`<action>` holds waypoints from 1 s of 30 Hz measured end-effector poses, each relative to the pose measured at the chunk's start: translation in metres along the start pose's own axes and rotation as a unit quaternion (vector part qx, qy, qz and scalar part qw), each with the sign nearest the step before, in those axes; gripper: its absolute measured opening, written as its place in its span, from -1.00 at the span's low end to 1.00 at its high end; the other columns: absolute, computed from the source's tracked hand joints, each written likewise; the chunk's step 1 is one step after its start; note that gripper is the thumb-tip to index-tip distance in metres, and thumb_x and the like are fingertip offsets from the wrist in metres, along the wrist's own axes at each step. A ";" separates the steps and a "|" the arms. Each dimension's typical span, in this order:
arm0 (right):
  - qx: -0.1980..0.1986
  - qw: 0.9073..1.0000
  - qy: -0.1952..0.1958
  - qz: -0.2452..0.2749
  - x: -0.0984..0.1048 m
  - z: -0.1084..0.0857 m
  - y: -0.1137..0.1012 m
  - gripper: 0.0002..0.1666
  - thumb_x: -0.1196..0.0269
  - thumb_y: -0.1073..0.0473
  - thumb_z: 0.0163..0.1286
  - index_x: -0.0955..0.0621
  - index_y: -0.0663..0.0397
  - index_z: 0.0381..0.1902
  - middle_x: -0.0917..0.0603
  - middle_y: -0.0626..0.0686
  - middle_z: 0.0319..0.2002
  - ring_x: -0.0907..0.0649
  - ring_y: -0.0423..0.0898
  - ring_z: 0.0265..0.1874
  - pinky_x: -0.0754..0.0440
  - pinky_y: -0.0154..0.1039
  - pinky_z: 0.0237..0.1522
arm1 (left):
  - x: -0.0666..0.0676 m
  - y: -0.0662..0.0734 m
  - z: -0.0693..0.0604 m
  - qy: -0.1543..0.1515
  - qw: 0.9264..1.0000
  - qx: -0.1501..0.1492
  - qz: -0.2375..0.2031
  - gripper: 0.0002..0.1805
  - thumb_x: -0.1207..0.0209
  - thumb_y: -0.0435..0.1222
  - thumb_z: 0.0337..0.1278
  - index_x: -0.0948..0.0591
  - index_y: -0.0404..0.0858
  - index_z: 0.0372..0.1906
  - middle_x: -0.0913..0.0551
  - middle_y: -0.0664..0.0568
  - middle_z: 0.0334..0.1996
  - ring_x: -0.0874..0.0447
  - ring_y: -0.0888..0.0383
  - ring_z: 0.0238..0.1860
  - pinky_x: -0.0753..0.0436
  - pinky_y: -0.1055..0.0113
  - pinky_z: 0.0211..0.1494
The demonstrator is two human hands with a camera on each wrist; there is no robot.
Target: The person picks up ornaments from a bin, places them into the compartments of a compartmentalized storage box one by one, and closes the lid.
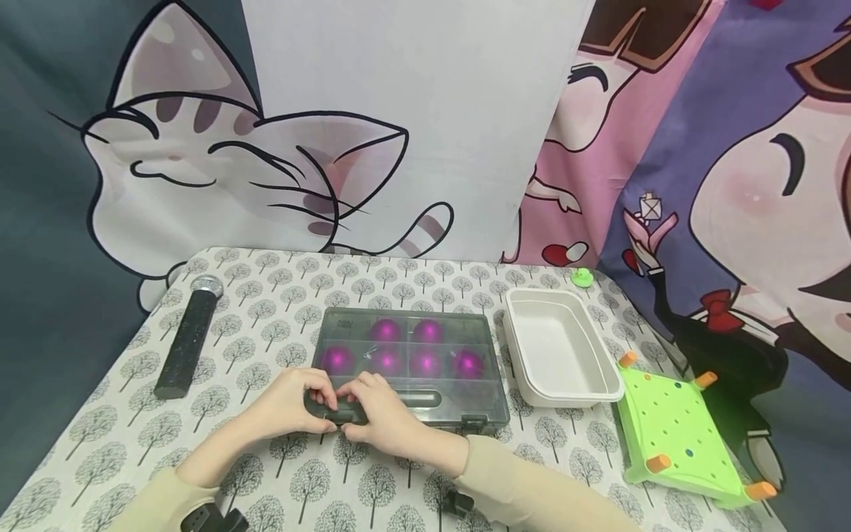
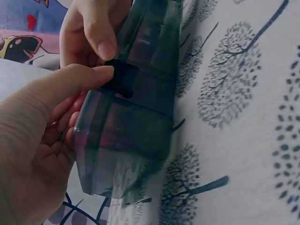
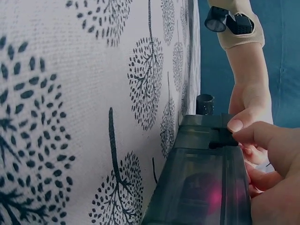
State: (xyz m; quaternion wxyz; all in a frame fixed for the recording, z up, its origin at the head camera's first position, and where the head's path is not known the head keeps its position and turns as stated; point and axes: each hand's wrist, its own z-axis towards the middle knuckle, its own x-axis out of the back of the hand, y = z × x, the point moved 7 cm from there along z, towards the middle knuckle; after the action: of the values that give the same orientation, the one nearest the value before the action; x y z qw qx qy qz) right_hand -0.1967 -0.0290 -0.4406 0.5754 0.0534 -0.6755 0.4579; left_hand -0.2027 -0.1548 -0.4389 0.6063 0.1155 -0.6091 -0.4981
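A translucent grey plastic storage box (image 1: 468, 399) lies flat on the table, lid down, with several purple balls (image 1: 425, 360) showing in its compartments. At its front left corner my left hand (image 1: 286, 403) grips the edge, fingers curled over the lid and thumb against the dark latch (image 2: 123, 79). Right beside it, my right hand (image 1: 385, 417) holds the same edge, its thumb also at that latch. In the right wrist view both thumbs meet at the latch. A second latch (image 1: 474, 422) sits at the front right, apart from both hands.
On the left lies a black microphone (image 1: 182, 347) with a silver head. A white plastic basin (image 1: 572, 403) stands right of the box. Farther right is a green pegboard-like stand (image 1: 678, 428) with orange legs. A small green duck (image 1: 581, 278) sits near the back edge.
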 end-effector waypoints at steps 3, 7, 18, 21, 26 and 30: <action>-0.008 1.000 -0.003 0.021 0.001 0.000 0.001 -0.46 -0.41 0.19 0.08 -0.58 0.08 0.07 -0.58 -0.07 -0.14 -0.43 -0.31 -0.16 -0.41 -0.53 -0.10 | 0.001 0.003 0.001 -0.015 1.000 -0.012 0.006 -0.73 -0.55 -0.30 -0.44 -0.68 -0.04 -0.50 -0.59 0.29 -0.51 -0.47 0.40 -0.44 -0.56 0.46 -0.32; -0.018 0.998 -0.006 0.056 0.005 -0.002 0.003 -0.36 -0.42 0.22 0.08 -0.52 0.14 0.15 -0.58 -0.03 -0.07 -0.49 -0.30 -0.11 -0.51 -0.50 0.00 | 0.003 0.006 0.004 -0.042 0.999 -0.014 0.006 -0.75 -0.56 -0.27 -0.40 -0.69 -0.06 -0.51 -0.60 0.27 -0.52 -0.46 0.39 -0.45 -0.56 0.46 -0.34; 0.000 0.995 -0.002 0.095 0.036 -0.014 0.017 -0.23 -0.39 0.27 0.12 -0.39 0.24 0.29 -0.58 0.12 0.04 -0.61 -0.10 -0.03 -0.58 -0.38 0.13 | -0.004 0.013 0.029 -0.100 0.995 0.003 0.005 -0.80 -0.51 -0.26 -0.25 -0.73 -0.16 -0.42 -0.66 0.22 -0.52 -0.53 0.41 -0.49 -0.63 0.47 -0.35; -0.002 0.995 0.011 0.094 0.048 -0.019 0.027 -0.25 -0.40 0.27 0.11 -0.40 0.23 0.28 -0.59 0.13 0.03 -0.63 -0.06 -0.05 -0.62 -0.33 0.11 | -0.008 0.016 0.042 -0.111 0.994 -0.006 0.014 -0.75 -0.51 -0.24 -0.23 -0.74 -0.19 -0.34 -0.71 0.17 -0.44 -0.58 0.38 -0.41 -0.65 0.48 -0.25; 0.004 0.997 0.036 0.074 0.069 -0.028 0.045 -0.33 -0.37 0.30 0.14 -0.45 0.25 0.23 -0.64 0.14 -0.01 -0.66 -0.02 -0.06 -0.65 -0.20 0.11 | -0.018 0.026 0.061 -0.121 0.992 -0.041 0.015 -0.67 -0.49 -0.23 -0.18 -0.74 -0.24 -0.22 -0.76 0.07 -0.30 -0.67 0.27 -0.30 -0.68 0.43 -0.13; 0.009 0.996 0.061 0.062 0.085 -0.038 0.065 -0.41 -0.36 0.29 0.16 -0.50 0.22 0.18 -0.67 0.14 -0.01 -0.68 0.01 -0.05 -0.67 -0.13 0.10 | -0.028 0.038 0.075 -0.131 0.988 -0.068 0.044 -0.66 -0.48 -0.20 -0.14 -0.75 -0.21 -0.17 -0.78 0.08 -0.22 -0.71 0.20 -0.18 -0.67 0.34 0.01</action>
State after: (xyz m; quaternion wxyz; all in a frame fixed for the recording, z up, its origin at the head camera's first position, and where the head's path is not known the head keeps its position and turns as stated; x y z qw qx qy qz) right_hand -0.2361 0.0733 -0.4099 0.5853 -0.0114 -0.6368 0.5017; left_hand -0.2423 -0.0804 -0.4108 0.5488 -0.0190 -0.6525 -0.5222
